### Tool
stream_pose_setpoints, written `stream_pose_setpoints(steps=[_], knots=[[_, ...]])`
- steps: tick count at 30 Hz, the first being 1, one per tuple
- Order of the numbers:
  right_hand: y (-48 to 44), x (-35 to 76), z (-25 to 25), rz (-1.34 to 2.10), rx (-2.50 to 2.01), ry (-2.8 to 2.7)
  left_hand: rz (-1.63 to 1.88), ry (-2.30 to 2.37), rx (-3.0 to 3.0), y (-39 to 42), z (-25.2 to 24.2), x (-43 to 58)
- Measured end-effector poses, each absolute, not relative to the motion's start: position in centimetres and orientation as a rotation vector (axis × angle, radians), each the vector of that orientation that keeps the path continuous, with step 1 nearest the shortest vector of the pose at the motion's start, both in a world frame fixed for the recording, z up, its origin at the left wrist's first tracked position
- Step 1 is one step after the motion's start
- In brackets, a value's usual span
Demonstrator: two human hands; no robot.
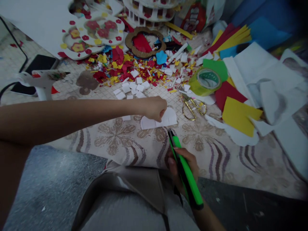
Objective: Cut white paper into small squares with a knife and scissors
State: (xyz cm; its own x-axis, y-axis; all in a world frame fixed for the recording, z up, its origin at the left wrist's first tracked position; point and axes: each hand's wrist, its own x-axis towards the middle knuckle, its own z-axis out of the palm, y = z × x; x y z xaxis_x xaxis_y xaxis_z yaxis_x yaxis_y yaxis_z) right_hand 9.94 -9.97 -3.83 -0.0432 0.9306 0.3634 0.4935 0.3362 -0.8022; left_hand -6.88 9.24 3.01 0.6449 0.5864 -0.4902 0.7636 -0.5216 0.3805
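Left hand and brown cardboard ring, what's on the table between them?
In the head view, white squares lie nearer the left hand, and a litter of colored scraps nearer the brown cardboard ring.

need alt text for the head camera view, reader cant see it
A person's right hand holds a green and black utility knife, its tip close to a white piece under the left hand. They work on a flower-patterned cloth, with scissors, tape and colourful scraps beyond.

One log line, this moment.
left hand: curled over white piece | right hand: holding green cutter, tip toward piece | nearby: scissors, tape roll
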Motion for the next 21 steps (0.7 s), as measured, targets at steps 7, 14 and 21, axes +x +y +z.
stream_pose_setpoints(steps=[7,14,21], knots=[[-8.9,8.5,-4.3,0.522,-1.288,-1.961,-0.491,1.010,2.366,9.7,3.6,-6.2],[-8.2,7.8,-4.2,0.506,-1.309,-2.046,-0.517,1.006,2.371,9.7,3.9,-5.8],[-8.0,7.3,-4.3,0.456,-1.333,-2.062,-0.494,1.007,2.328,9.9,3.4,-5.9]])
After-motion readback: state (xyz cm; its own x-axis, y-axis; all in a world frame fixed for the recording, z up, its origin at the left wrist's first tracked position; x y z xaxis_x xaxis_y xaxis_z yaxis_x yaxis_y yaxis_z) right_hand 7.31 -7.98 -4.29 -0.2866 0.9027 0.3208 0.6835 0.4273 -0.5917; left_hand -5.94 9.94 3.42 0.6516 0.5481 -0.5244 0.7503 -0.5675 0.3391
